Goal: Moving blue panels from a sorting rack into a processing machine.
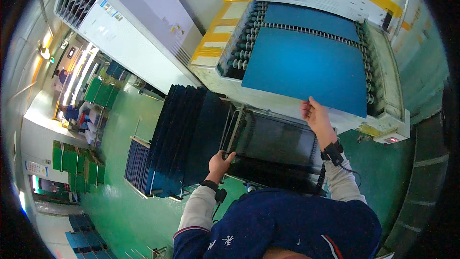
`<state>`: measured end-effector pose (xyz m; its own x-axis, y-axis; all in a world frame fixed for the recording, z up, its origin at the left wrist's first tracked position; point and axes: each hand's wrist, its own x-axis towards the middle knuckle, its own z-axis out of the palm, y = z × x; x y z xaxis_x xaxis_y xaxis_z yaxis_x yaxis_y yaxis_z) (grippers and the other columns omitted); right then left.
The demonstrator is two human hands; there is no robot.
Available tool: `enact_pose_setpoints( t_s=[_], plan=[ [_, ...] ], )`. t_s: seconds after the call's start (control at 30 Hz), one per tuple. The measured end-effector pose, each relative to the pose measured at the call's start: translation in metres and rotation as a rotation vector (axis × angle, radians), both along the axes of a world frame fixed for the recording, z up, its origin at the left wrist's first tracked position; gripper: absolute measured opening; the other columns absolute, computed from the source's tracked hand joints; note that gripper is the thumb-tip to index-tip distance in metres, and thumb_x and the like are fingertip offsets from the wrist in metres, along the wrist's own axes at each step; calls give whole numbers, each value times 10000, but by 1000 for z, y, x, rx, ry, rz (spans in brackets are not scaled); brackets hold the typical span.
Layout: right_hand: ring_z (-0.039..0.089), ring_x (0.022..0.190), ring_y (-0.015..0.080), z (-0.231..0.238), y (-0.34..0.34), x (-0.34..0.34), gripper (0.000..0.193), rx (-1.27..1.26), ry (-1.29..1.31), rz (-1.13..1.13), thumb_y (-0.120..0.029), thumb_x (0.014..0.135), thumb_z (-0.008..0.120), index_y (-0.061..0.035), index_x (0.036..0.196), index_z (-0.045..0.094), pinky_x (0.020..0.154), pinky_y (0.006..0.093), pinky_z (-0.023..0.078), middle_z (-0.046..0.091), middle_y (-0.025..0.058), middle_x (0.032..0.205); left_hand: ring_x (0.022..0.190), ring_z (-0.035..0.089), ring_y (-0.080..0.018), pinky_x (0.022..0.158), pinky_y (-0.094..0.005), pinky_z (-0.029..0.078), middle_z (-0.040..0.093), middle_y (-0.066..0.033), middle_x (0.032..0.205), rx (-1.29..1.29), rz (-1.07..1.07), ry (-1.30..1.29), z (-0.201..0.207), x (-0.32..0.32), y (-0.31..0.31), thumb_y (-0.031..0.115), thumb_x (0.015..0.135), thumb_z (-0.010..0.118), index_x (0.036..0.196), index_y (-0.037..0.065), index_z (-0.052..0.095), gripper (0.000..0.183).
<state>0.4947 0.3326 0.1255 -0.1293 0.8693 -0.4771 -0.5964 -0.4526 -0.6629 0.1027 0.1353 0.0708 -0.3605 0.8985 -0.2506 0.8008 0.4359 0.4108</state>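
Observation:
A large blue panel (306, 67) lies on the roller conveyor (243, 52), its near edge jutting toward me. My right hand (314, 114) is at that edge with fingers loosely bent and apart; whether it touches the panel I cannot tell. Lower and to the left, my left hand (220, 165) is closed at the near left corner of a dark metal-framed rack (278, 136). What its fingers hold is hidden. Behind the first panel, a second blue panel (311, 18) rests on the rollers.
Dark blue panels (187, 134) stand upright in a floor rack left of my left hand. A tall white cabinet (139, 29) leans into view beyond them. Green panels (79, 163) are stacked farther left. On the right runs a dark ribbed surface (424, 182).

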Motion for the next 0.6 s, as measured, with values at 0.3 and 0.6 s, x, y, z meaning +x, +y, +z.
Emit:
enact_pose_setpoints(
  t_s=[0.3,0.6],
  plan=[
    [638,681,162,-28,-43,-25,339,246,-366,420,-349,972,644,-15,943,693,619,301,503,705,88,833,947,695,-384,833,-460,535,720,-224,941,-39,9,-87,7,-5,-5,722,822,628,1178,-21,665,825],
    [708,915,279,-76,-135,-54,443,591,-1153,1052,-454,891,703,-29,1007,750,808,379,531,747,137,975,1015,685,-385,877,-448,536,719,-231,1054,-38,19,-151,8,-7,-6,746,819,611,1166,-47,660,867]
  ],
)
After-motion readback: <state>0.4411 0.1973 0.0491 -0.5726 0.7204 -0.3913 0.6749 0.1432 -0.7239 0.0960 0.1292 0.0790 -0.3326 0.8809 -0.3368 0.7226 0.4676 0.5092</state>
